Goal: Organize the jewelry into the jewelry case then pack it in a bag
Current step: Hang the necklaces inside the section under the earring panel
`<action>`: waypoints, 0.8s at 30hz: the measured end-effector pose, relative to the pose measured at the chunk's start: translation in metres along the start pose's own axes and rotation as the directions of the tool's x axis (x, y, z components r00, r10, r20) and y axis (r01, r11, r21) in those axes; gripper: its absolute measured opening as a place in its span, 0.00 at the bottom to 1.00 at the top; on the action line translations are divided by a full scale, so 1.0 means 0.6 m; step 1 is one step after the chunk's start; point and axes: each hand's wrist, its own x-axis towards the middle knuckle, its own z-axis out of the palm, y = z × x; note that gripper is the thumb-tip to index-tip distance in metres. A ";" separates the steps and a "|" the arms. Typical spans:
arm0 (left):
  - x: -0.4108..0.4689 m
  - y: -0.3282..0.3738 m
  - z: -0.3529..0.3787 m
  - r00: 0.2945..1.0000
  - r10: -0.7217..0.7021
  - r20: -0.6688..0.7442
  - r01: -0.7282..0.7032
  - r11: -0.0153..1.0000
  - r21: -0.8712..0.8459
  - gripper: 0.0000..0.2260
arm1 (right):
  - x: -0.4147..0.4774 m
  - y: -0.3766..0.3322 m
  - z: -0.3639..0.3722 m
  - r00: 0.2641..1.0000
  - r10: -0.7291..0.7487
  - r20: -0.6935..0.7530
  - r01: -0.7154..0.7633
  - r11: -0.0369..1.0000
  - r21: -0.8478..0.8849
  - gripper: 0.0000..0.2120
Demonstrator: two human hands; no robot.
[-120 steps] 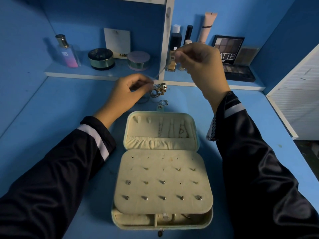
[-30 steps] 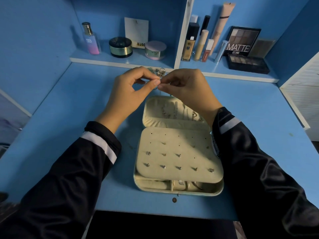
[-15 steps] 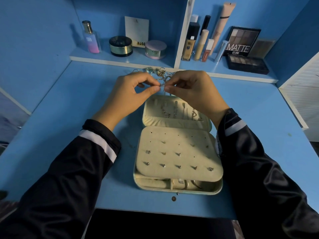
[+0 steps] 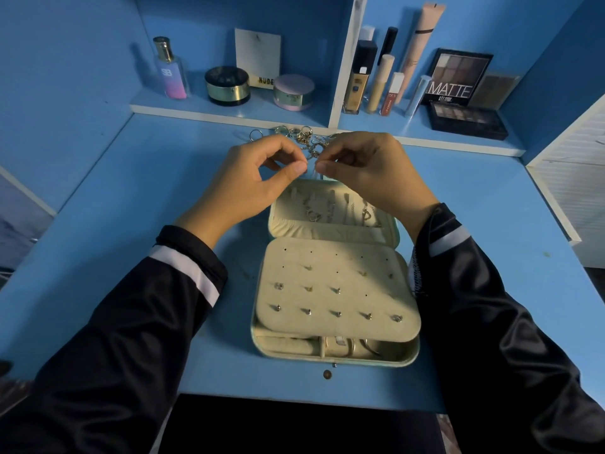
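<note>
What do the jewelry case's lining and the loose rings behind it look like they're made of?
Jewelry case lining: cream, matte, probably velvet or suede-like fabric; it looks soft and shows no shine. Loose rings: likely metal, polished; they throw small silver and gold glints. Whether plated or solid can't be told.

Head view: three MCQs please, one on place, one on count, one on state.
1. The loose jewelry pile lies: A in a bag; B on the desk, just before the shelf; C on the floor.
2. Studs in the earring panel's nearest row: A two; B five; C nine.
3. The jewelry case is: A zipped; B upside down; C open.
Key: B, the pile sits on the desk beyond the case; B, five studs line that row; C, the lid lies back and the panel shows.
</note>
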 end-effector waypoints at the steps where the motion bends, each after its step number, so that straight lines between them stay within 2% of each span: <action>1: 0.000 0.000 0.000 1.000 0.004 0.006 -0.004 1.000 0.005 0.02 | 0.000 -0.001 -0.001 1.000 -0.003 -0.003 0.003 1.000 0.017 0.03; 4: -0.001 -0.001 0.002 1.000 0.000 0.014 0.000 0.999 0.043 0.03 | 0.000 -0.003 -0.003 1.000 -0.002 -0.008 0.003 0.999 0.049 0.02; 7: -0.003 -0.005 0.000 0.999 0.006 0.035 -0.010 0.991 0.133 0.07 | -0.001 -0.003 -0.003 1.000 0.013 -0.012 -0.012 0.998 0.060 0.02; 11: -0.003 -0.013 -0.005 0.999 0.007 0.052 -0.019 0.974 0.227 0.06 | -0.002 -0.005 -0.011 0.998 0.039 -0.039 -0.033 0.990 0.139 0.03; 16: -0.001 -0.018 -0.015 0.998 -0.053 -0.025 0.057 0.977 0.204 0.04 | -0.007 -0.002 -0.023 0.996 0.064 -0.056 -0.054 0.984 0.172 0.05; 20: 0.000 -0.020 -0.024 0.993 -0.103 -0.051 0.110 0.977 0.182 0.03 | -0.008 0.004 -0.032 0.996 0.079 -0.051 -0.068 0.981 0.182 0.02; 24: 0.002 -0.009 -0.029 0.979 -0.149 -0.139 0.145 0.989 -0.037 0.02 | -0.009 0.012 -0.034 0.996 0.085 -0.022 -0.081 0.984 0.159 0.02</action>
